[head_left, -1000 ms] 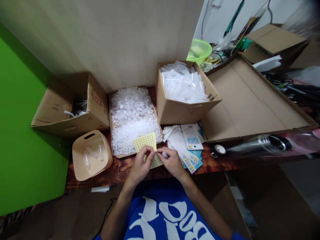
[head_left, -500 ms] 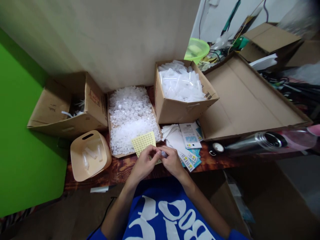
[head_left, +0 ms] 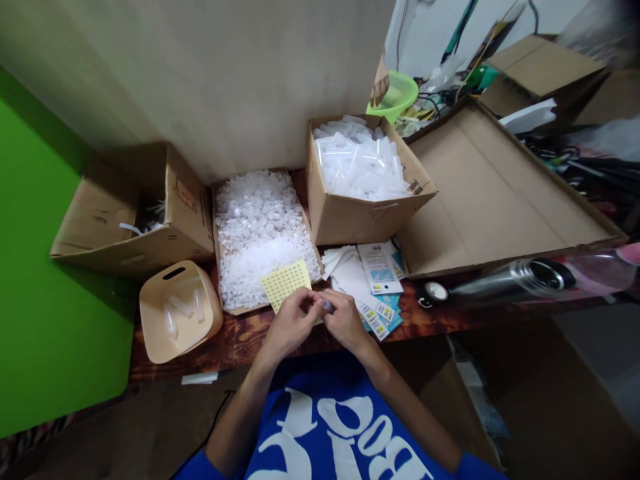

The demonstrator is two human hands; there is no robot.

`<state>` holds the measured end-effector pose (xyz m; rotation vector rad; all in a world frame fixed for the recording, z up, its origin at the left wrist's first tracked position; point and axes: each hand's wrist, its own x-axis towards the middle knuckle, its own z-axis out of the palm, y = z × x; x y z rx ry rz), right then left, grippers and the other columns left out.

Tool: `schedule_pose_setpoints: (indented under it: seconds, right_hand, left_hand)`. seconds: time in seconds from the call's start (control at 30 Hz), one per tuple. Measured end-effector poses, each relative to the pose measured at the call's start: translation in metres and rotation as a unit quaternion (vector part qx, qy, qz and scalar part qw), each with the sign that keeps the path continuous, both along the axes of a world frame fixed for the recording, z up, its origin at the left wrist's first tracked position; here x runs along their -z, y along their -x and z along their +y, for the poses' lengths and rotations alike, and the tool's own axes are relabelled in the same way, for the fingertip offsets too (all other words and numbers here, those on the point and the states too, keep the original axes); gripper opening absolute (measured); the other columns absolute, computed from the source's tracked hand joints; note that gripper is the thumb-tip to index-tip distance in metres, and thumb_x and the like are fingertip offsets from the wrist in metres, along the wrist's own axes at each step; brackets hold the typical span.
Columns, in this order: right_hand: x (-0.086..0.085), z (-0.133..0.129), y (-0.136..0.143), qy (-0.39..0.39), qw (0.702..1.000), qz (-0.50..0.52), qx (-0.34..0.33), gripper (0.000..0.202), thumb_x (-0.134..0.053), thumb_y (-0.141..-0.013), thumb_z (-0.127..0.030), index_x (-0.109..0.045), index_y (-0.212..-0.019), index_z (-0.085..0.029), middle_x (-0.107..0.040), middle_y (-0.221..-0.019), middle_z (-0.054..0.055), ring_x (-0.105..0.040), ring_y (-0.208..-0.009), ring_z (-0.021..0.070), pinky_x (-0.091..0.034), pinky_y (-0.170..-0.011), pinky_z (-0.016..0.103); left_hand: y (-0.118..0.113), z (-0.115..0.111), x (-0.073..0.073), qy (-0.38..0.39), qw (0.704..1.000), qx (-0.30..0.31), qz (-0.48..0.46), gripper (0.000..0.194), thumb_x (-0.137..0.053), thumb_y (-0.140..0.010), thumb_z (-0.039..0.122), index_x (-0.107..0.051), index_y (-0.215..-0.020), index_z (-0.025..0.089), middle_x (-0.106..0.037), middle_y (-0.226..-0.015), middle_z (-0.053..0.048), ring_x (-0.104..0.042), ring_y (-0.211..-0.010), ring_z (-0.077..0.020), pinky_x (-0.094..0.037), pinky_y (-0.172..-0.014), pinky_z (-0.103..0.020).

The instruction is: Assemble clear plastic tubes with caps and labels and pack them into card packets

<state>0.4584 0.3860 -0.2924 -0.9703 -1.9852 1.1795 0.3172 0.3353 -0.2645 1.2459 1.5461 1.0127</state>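
My left hand (head_left: 294, 321) and my right hand (head_left: 345, 320) meet above the front of the table, fingers bent and pinched. Between them shows the end of a small translucent plastic tube (head_left: 328, 307), with my right fingers wrapped round it. The left thumb and fingertips press against its near end; whether they hold anything else is hidden. Beneath my left hand lies a yellow sticker sheet (head_left: 287, 283) with rows of small dark marks, its lower part covered by the hands. It overlaps a shallow cardboard tray (head_left: 317, 252) heaped with small clear plastic pieces (head_left: 260, 230).
At left, a beige basket (head_left: 216, 320) holds 3 clear tubes beside an open carton (head_left: 100, 247). Behind stands a carton (head_left: 345, 223) full of clear tubes. Printed cards (head_left: 380, 270), a large box lid (head_left: 490, 200) and a steel flask (head_left: 495, 288) lie at right.
Another person's hand has appeared by the green bowl at the back. My own hands keep nearly the same pinch; the view has shifted slightly.
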Motion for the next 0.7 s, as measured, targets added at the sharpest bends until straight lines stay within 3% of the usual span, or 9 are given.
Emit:
schedule_pose_setpoints:
  seconds: [0.27,0.5,0.7]
  right_hand:
    - [0.0038,-0.0012,0.0015,0.009,1.0,0.01,-0.009,0.021,-0.055,-0.091,-0.014,-0.072,-0.081,-0.019,-0.063,-0.074,0.003,-0.058,-0.069,0.0179,-0.042,-0.064,0.028]
    - [0.0035,-0.003,0.0026,0.018,1.0,0.017,-0.017,0.02,-0.056,-0.088,-0.011,-0.07,-0.077,-0.019,-0.063,-0.074,0.003,-0.058,-0.069,0.0181,-0.041,-0.064,0.028]
    - [0.0093,-0.0017,0.0015,0.003,1.0,0.007,-0.005,0.022,-0.055,-0.085,-0.009,-0.075,-0.086,-0.018,-0.067,-0.076,0.004,-0.061,-0.07,0.0182,-0.046,-0.065,0.028]
  left_hand:
    - [-0.0007,-0.0002,0.002,0.008,1.0,-0.016,0.016,0.015,-0.058,-0.091,0.031,-0.062,-0.084,0.018,-0.064,-0.079,-0.001,-0.058,-0.073,-0.0156,-0.044,-0.069,-0.027]
    - [-0.0012,-0.003,0.003,0.008,0.999,-0.034,0.013,0.013,-0.059,-0.088,0.029,-0.063,-0.083,0.018,-0.063,-0.076,0.0,-0.058,-0.071,-0.015,-0.044,-0.068,-0.026]
    - [-0.0037,0.0036,0.005,0.044,0.995,-0.053,-0.069,0.014,-0.065,-0.082,0.031,-0.06,-0.082,0.018,-0.06,-0.073,0.002,-0.056,-0.068,-0.0136,-0.044,-0.065,-0.025]
